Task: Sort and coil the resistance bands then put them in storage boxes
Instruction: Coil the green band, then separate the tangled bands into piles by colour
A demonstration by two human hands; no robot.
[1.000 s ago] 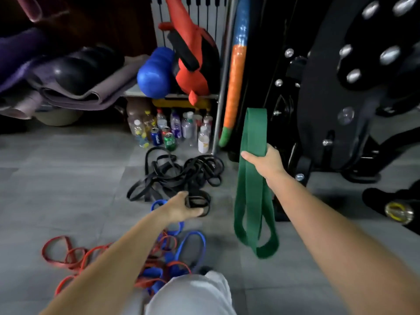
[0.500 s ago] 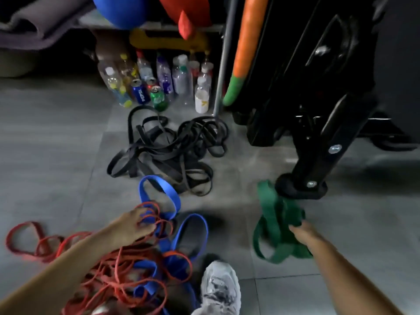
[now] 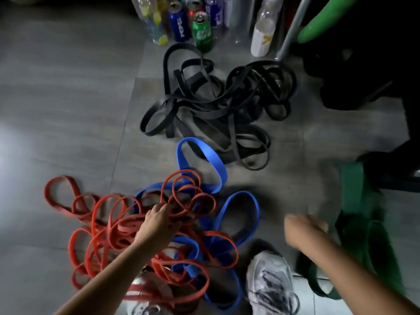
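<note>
The grey tile floor (image 3: 68, 98) holds all of it. At 12 o'clock lies a messy heap of black bands (image 3: 218, 110). Past it, at the top edge, stand some bottles (image 3: 261, 37), a blue can (image 3: 179, 23) and a green can (image 3: 202, 30). At 8 o'clock the red bands (image 3: 102, 223) sprawl in loops, tangled with the blue bands (image 3: 241, 214) at 6 o'clock. A green band (image 3: 354, 201) lies bunched at 4 o'clock. A white shoe (image 3: 270, 283) stands at 5 o'clock, just beside the blue bands.

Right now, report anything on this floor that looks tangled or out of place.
The red bands and blue bands are tangled into one mixed heap at the left hand, not sorted by colour. The black bands lie in a loose tangle beyond. The green band lies crumpled beside the right hand.
</note>
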